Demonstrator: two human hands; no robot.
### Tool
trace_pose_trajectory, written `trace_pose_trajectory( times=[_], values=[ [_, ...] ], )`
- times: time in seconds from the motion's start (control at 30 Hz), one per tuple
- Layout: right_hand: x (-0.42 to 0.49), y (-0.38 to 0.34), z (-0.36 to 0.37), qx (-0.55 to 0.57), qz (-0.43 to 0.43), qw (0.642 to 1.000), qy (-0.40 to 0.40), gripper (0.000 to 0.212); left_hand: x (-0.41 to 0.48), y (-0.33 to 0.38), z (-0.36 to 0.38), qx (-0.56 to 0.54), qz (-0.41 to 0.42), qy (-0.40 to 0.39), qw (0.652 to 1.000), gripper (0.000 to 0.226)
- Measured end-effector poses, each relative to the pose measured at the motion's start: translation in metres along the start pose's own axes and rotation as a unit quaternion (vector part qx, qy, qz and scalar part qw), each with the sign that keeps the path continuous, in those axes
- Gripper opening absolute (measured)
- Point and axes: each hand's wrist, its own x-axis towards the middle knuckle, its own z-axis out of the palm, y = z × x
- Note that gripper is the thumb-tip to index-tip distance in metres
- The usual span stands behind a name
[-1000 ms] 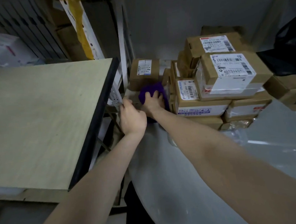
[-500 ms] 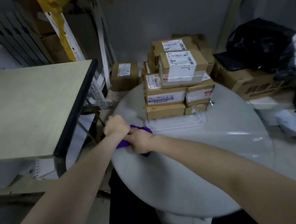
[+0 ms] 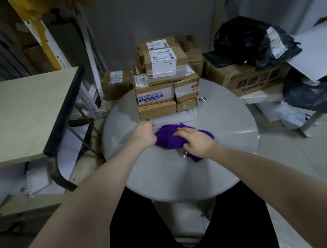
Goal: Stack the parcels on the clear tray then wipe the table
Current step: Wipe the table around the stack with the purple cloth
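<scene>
Several cardboard parcels (image 3: 162,82) stand stacked on a clear tray (image 3: 188,115) at the far side of the round grey table (image 3: 226,139). A purple cloth (image 3: 169,137) lies bunched on the table in front of the tray. My right hand (image 3: 195,141) presses flat on the cloth's right part. My left hand (image 3: 143,133) is closed at the cloth's left edge, close to the tray's front corner; whether it pinches the cloth is hard to tell.
A wooden desk (image 3: 25,112) with a black edge stands to the left. A lone parcel (image 3: 117,84) sits behind the table's left rim. At the right are a printed carton (image 3: 251,79), black bags (image 3: 249,37) and a grey board (image 3: 314,51).
Both hands brought the purple cloth from beside the parcels at the table's far left, along the left rim, to the middle in front of the tray. The view has pulled back.
</scene>
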Motion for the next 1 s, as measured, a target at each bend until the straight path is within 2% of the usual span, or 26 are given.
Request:
trace_pose_trajectory(
  times=[0.07, 0.13, 0.17, 0.23, 0.37, 0.5, 0.63, 0.8, 0.9, 1.0],
  values=[
    [-0.006, 0.009, -0.001, 0.021, 0.095, 0.993, 0.061, 0.053, 0.002, 0.002, 0.001, 0.008, 0.023, -0.005, 1.0, 0.059],
    [-0.004, -0.009, 0.006, 0.049, 0.141, 0.984, 0.093, 0.055, 0.006, -0.001, 0.001, 0.01, 0.024, -0.006, 1.0, 0.061],
    [-0.004, -0.027, 0.013, 0.064, 0.122, 0.987, 0.078, 0.056, 0.008, -0.001, 0.001, 0.007, 0.022, -0.009, 1.0, 0.061],
    [-0.006, -0.068, 0.03, 0.087, 0.018, 0.996, 0.021, 0.054, 0.012, -0.001, 0.002, 0.008, 0.026, -0.018, 0.999, 0.06],
    [-0.033, -0.119, 0.053, 0.096, -0.166, 0.977, -0.093, 0.044, 0.013, 0.003, 0.01, 0.036, 0.047, -0.045, 0.997, 0.062],
    [-0.068, -0.094, 0.05, 0.081, -0.21, 0.968, -0.115, 0.048, 0.012, 0.01, 0.018, 0.074, 0.051, -0.044, 0.995, 0.053],
    [-0.088, -0.065, 0.042, 0.08, -0.219, 0.968, -0.093, 0.048, 0.012, 0.025, 0.017, 0.109, 0.061, -0.041, 0.991, 0.042],
    [-0.109, -0.013, 0.018, 0.05, -0.163, 0.984, -0.04, 0.048, 0.008, 0.043, 0.019, 0.141, 0.071, -0.043, 0.987, 0.041],
    [-0.122, 0.035, -0.004, 0.044, -0.061, 0.997, 0.025, 0.049, 0.007, 0.05, 0.02, 0.151, 0.07, -0.039, 0.985, 0.039],
    [-0.12, 0.077, -0.025, 0.057, 0.067, 0.991, 0.098, 0.046, 0.008, 0.056, 0.021, 0.155, 0.079, -0.031, 0.984, 0.034]
  ],
)
